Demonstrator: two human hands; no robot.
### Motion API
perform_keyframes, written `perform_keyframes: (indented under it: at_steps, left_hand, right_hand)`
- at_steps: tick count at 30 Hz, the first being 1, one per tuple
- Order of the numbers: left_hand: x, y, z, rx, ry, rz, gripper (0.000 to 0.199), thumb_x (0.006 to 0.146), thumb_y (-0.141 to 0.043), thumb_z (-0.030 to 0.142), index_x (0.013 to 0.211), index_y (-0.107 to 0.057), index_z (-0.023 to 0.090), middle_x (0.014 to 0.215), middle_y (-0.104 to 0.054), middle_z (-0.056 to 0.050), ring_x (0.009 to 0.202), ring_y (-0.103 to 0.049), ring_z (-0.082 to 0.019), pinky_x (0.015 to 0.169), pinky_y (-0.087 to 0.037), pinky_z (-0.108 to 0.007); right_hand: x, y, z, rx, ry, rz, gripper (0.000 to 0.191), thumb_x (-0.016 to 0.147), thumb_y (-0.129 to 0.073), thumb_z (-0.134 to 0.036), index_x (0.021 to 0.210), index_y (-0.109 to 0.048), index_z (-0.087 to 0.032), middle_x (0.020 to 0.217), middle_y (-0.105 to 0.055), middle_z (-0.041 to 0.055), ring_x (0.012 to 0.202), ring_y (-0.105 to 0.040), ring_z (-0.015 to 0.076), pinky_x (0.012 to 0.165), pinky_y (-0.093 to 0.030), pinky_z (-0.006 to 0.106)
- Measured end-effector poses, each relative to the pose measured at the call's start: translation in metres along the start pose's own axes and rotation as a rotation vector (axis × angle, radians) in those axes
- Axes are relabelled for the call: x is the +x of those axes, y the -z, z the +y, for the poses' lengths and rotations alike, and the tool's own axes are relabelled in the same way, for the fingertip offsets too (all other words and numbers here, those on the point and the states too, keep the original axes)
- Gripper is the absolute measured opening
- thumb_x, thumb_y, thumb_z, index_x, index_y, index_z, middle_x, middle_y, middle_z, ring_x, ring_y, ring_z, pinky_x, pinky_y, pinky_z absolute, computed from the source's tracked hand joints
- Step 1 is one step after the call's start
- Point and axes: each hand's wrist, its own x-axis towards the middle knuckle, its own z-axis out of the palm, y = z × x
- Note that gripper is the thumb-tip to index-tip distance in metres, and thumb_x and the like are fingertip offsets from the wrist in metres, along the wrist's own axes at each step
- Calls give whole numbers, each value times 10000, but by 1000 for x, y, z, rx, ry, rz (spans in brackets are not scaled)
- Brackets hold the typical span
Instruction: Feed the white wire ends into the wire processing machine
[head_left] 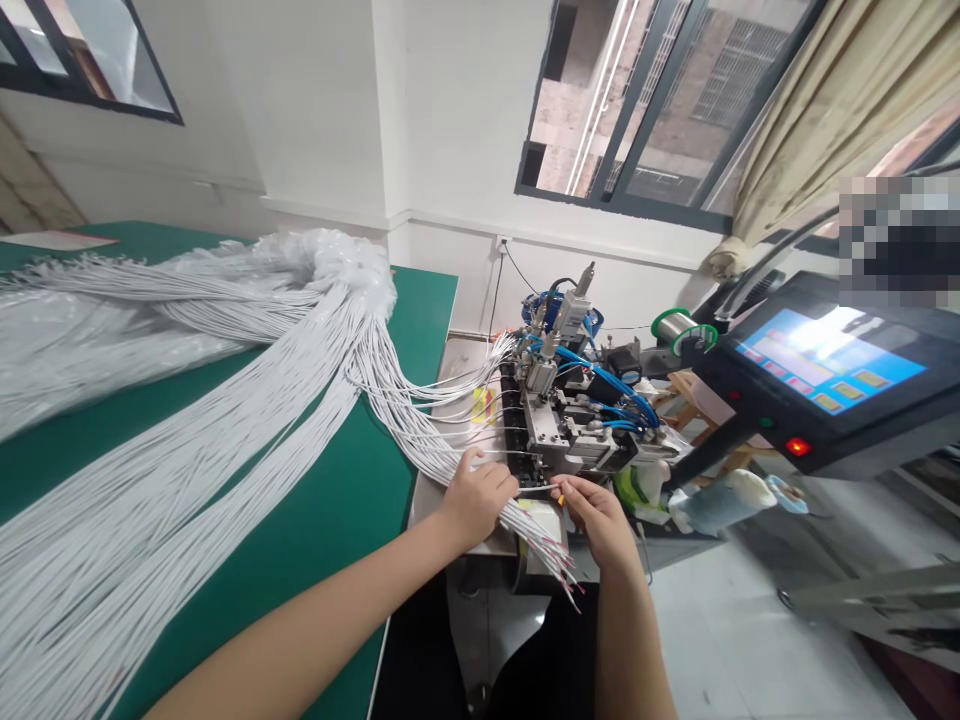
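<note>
My left hand point(478, 502) is closed over a bundle of thin white cables point(534, 532), whose loose ends with reddish tips fan out below it. One single white cable point(537, 489) stretches between my two hands. The end of that cable is pinched between the thumb and fingers of my right hand point(601, 518). A small orange-yellow bit point(561, 499) shows at those fingertips, too small to name. Just beyond both hands stands a bench machine point(544, 425) with metal cylinders and blue air hoses. Several white cables run into its near left side.
Long bundles of white cables point(247, 420) cover much of the green table point(420, 310) at left, partly in clear plastic. A lit touchscreen panel point(832, 360) stands at right. Behind the machine is a green-rimmed wire spool point(679, 330). A bluish plastic-wrapped roll point(724, 505) lies right of the machine.
</note>
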Motion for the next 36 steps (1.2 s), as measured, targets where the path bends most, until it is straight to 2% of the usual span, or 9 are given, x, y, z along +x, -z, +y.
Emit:
perform_keyframes:
  at_steps: [4,7,10,13,19,24,31,36]
  left_hand:
    - [-1,1,0,-5,10,-37,203,869,-425,124,918,-596,223,762,-591,16,753,-547,-134,940,-246,-390]
    - [0,6,1,0,4,-55,287,828,-432,85,1002,-594,246,780,-589,13,756,-546,-138,945,-244,-400]
    - [2,9,1,4,4,-67,317,806,-448,78,1015,-604,258,792,-584,6,759,-537,-144,934,-248,-403]
    - [3,8,2,6,16,-67,287,811,-473,102,1004,-620,256,812,-585,-11,785,-519,-161,911,-265,-400]
    - [1,4,0,-5,38,-103,334,772,-537,127,1071,-614,255,887,-593,-39,880,-503,-198,910,-264,-419]
    - [1,5,-1,-28,65,-149,397,714,-561,112,1078,-611,261,896,-595,-37,898,-506,-207,913,-252,-433]
    - [2,6,0,-61,76,-147,345,702,-574,137,1027,-640,232,876,-605,-53,891,-513,-215,913,-264,-437]
    - [3,7,1,-60,77,-133,288,736,-575,175,1010,-648,228,862,-605,-60,882,-510,-217,896,-286,-436]
  right_hand:
    - [2,3,2,-80,22,28,383,705,-713,-481,876,-713,-139,730,-668,49,490,-434,94,448,-279,215]
    - [2,4,4,-259,94,70,374,717,-692,-492,841,-693,-140,685,-644,42,510,-445,119,464,-293,228]
    - [2,4,6,-454,187,105,334,755,-653,-482,788,-677,-151,607,-581,16,508,-428,128,481,-308,239]
    - [3,3,9,-522,230,114,318,790,-617,-471,772,-660,-157,596,-551,3,519,-431,131,500,-323,242]
    - [13,0,17,-373,230,50,298,818,-578,-461,748,-582,-172,627,-526,-13,580,-451,139,552,-337,240]
    - [21,-5,18,-209,187,-10,322,783,-595,-452,627,-502,-186,586,-463,-33,581,-420,130,565,-337,233]
    - [22,-11,22,-104,71,41,301,715,-589,-420,567,-456,-194,522,-381,-47,493,-321,106,466,-260,223]
    - [22,-14,26,-56,32,67,333,669,-609,-462,552,-440,-200,506,-390,-47,474,-316,104,442,-266,226]
